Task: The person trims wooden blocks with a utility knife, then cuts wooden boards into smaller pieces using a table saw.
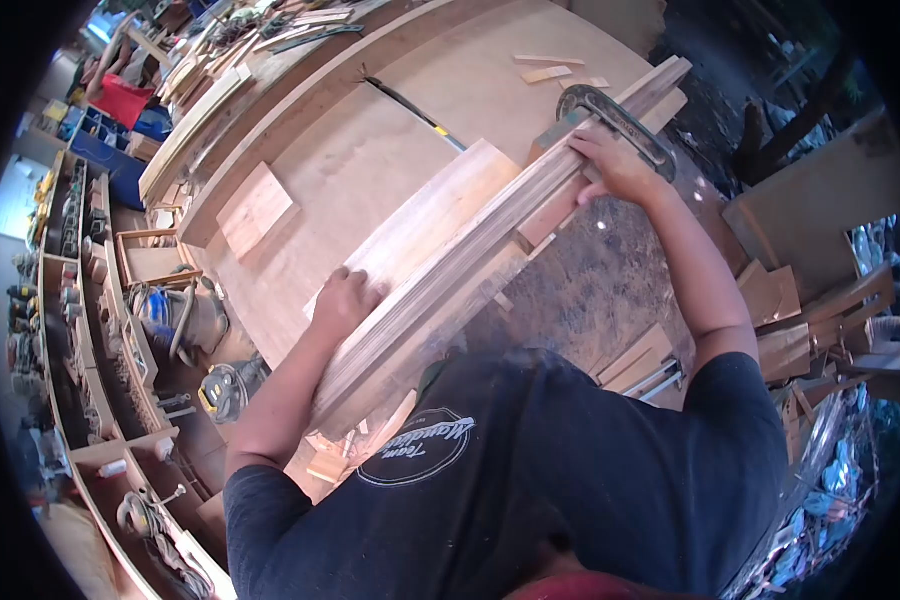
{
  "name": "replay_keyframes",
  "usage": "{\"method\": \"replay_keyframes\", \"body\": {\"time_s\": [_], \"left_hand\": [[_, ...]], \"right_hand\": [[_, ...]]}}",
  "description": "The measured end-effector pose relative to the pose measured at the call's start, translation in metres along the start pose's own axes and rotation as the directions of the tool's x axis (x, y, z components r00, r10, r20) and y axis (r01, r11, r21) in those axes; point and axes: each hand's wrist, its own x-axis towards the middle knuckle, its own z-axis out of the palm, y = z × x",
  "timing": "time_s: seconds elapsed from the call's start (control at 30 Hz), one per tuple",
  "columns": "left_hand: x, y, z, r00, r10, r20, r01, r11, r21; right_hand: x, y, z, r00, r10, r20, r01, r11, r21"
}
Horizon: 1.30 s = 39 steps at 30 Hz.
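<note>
A pale wooden board (440,215) lies across the bench, with a long stack of wooden strips (450,255) along its near side. My left hand (345,303) rests at the board's left end, fingers curled down against it; the fingertips are partly hidden. Over at the right end, my right hand (615,165) grips the strips, fingers over the top and thumb below. Just beyond that hand, a dark green clamp (620,128) sits across the wood. A reddish wood block (553,212) is under the strips near my right thumb.
A black-handled tool (410,108) and a square wood piece (258,210) lie on the large sheet (340,170). Wood offcuts (545,73) are at the far side. A shop vacuum (180,318) stands at left, beside shelves (90,330). Another person in red (120,98) is at far left.
</note>
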Motion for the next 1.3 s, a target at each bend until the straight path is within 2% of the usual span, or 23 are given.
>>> {"method": "replay_keyframes", "body": {"time_s": [0.03, 0.07, 0.13, 0.17, 0.23, 0.27, 0.33, 0.37, 0.4, 0.57, 0.63, 0.73, 0.9, 0.93, 1.1, 1.17, 1.3], "left_hand": [[-0.002, -0.002, -0.003, 0.994, 0.038, 0.099, -0.028, 0.994, -0.102], [-0.002, 0.0, -0.005, 0.996, 0.024, 0.091, -0.015, 0.995, -0.1], [0.004, 0.004, -0.016, 0.961, 0.054, 0.272, -0.002, 0.983, -0.185], [0.006, 0.008, -0.021, 0.964, 0.039, 0.262, 0.011, 0.982, -0.186], [0.007, 0.018, -0.032, 0.832, 0.029, 0.554, 0.041, 0.993, -0.112], [0.002, 0.018, -0.031, 0.837, 0.019, 0.546, 0.054, 0.992, -0.117], [-0.01, 0.026, -0.036, 0.832, 0.198, 0.518, -0.082, 0.968, -0.239], [-0.013, 0.037, -0.041, 0.824, 0.148, 0.547, -0.02, 0.972, -0.232], [-0.015, 0.043, -0.041, 0.846, 0.141, 0.514, -0.033, 0.976, -0.214], [-0.008, 0.045, -0.041, 0.874, 0.083, 0.478, -0.002, 0.986, -0.168], [-0.008, 0.043, -0.04, 0.885, 0.154, 0.44, -0.087, 0.982, -0.17], [-0.003, 0.043, -0.044, 0.882, 0.136, 0.451, -0.073, 0.985, -0.154], [0.003, 0.036, -0.046, 0.88, 0.135, 0.456, -0.069, 0.985, -0.157], [0.004, 0.032, -0.043, 0.883, 0.126, 0.451, -0.071, 0.988, -0.138], [0.014, 0.021, -0.041, 0.871, 0.14, 0.471, -0.102, 0.989, -0.106], [0.02, 0.013, -0.036, 0.847, 0.175, 0.503, -0.088, 0.978, -0.191], [0.026, 0.007, -0.034, 0.831, 0.21, 0.515, -0.099, 0.967, -0.235]], "right_hand": [[-0.005, 0.001, 0.001, 0.997, -0.056, 0.048, 0.059, 0.996, -0.063], [-0.009, 0.002, 0.0, 0.996, -0.011, 0.089, 0.018, 0.997, -0.079], [-0.007, 0.009, 0.004, 0.996, -0.015, 0.086, 0.025, 0.994, -0.11], [-0.005, 0.013, 0.004, 0.996, -0.003, 0.085, 0.016, 0.989, -0.149], [-0.003, 0.018, 0.002, 0.995, -0.06, 0.083, 0.073, 0.984, -0.161], [-0.002, 0.02, 0.001, 0.992, -0.1, 0.083, 0.113, 0.978, -0.176], [-0.005, 0.024, -0.001, 0.992, -0.087, 0.089, 0.101, 0.981, -0.166], [-0.005, 0.027, 0.0, 0.993, -0.064, 0.1, 0.079, 0.984, -0.159], [-0.004, 0.03, 0.006, 0.989, -0.149, 0.024, 0.15, 0.955, -0.255], [0.028, 0.041, 0.016, 0.988, -0.154, 0.003, 0.15, 0.957, -0.248], [0.024, 0.038, 0.016, 0.988, -0.151, 0.025, 0.152, 0.95, -0.274], [0.029, 0.04, 0.015, 0.984, -0.173, 0.034, 0.175, 0.938, -0.299], [0.03, 0.037, 0.023, 0.978, -0.199, -0.069, 0.174, 0.948, -0.265], [0.03, 0.034, 0.024, 0.963, -0.246, -0.107, 0.206, 0.934, -0.292], [0.034, 0.03, 0.027, 0.978, -0.189, -0.084, 0.162, 0.953, -0.255], [0.035, 0.026, 0.026, 0.988, -0.154, -0.028, 0.143, 0.962, -0.231], [0.037, 0.032, 0.04, 0.983, -0.163, -0.08, 0.144, 0.968, -0.205]]}}
